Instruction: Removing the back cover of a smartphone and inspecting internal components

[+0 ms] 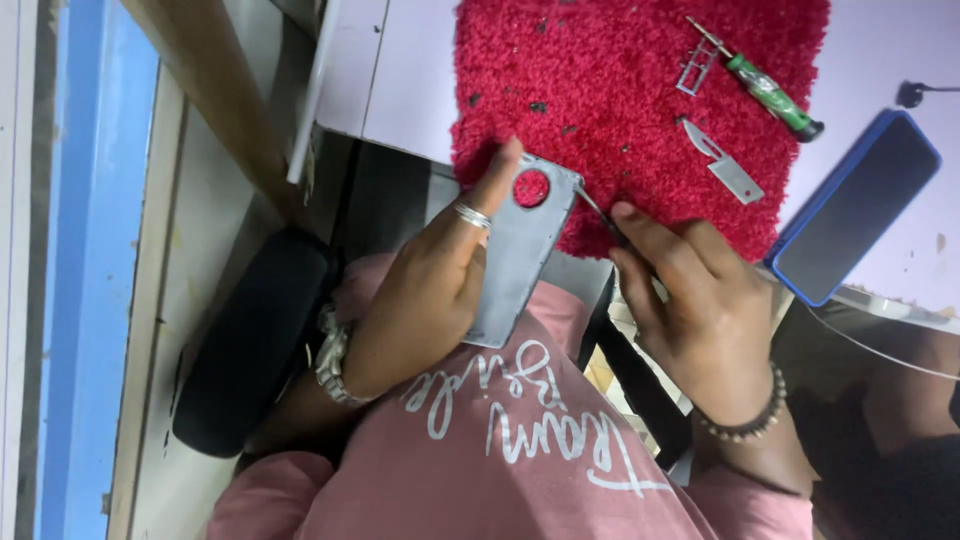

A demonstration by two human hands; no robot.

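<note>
My left hand (430, 290) grips a grey phone back cover (520, 250) with a round camera hole, held upright over my lap at the table's edge. A ring sits on one finger and a metal watch on the wrist. My right hand (690, 300) pinches a thin metal tool (598, 212) whose tip touches the cover's right edge. A bead bracelet circles that wrist.
A red fluffy mat (620, 90) lies on the pale table (400, 70). On it rest a green-handled screwdriver (770, 92), a small metal frame (695, 68) and a flat metal blade piece (728, 166). A phone in a blue case (855, 205) lies to the right.
</note>
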